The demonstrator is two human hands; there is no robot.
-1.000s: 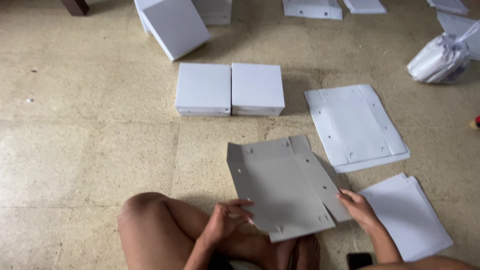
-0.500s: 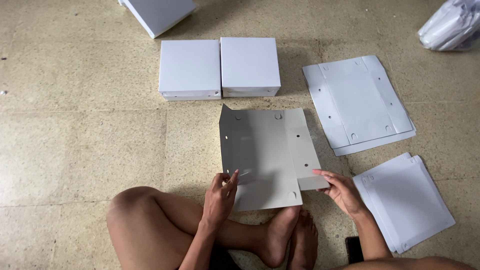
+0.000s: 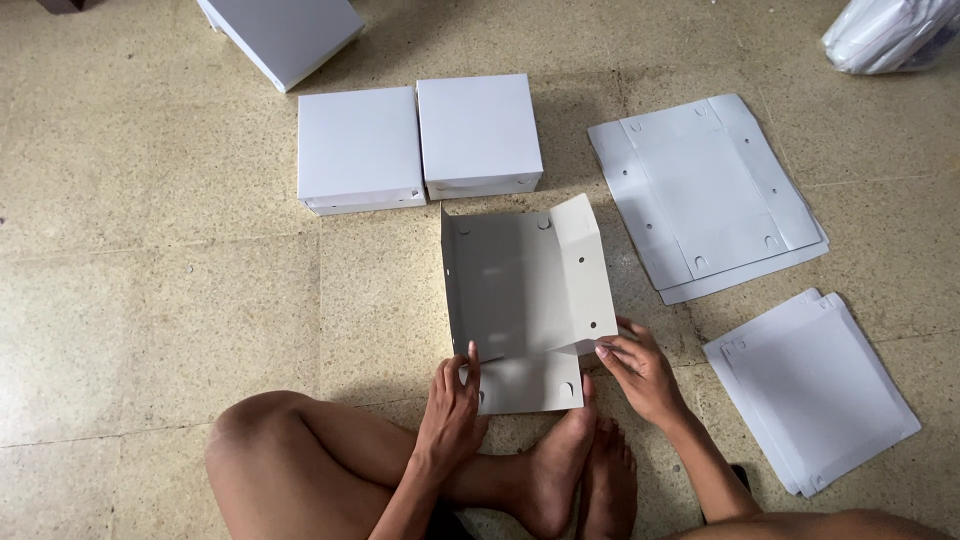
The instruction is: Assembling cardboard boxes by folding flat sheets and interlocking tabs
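A flat grey-white cardboard box blank (image 3: 520, 300) with punched holes lies on the floor in front of my crossed legs, its right side flap (image 3: 585, 270) folded up. My left hand (image 3: 452, 405) pinches the blank's near left edge. My right hand (image 3: 640, 370) grips the lower end of the raised right flap.
Two finished white boxes (image 3: 420, 145) sit side by side beyond the blank, a third (image 3: 285, 35) lies at the top left. Stacks of flat blanks lie at the right (image 3: 705, 190) and the near right (image 3: 815, 390). A white plastic bag (image 3: 890, 30) is at the top right. My feet (image 3: 580, 470) rest below the blank.
The blank has swung from a slanted position to lie square before me. Its left side has gone flat and the right flap now stands folded up under my right hand.
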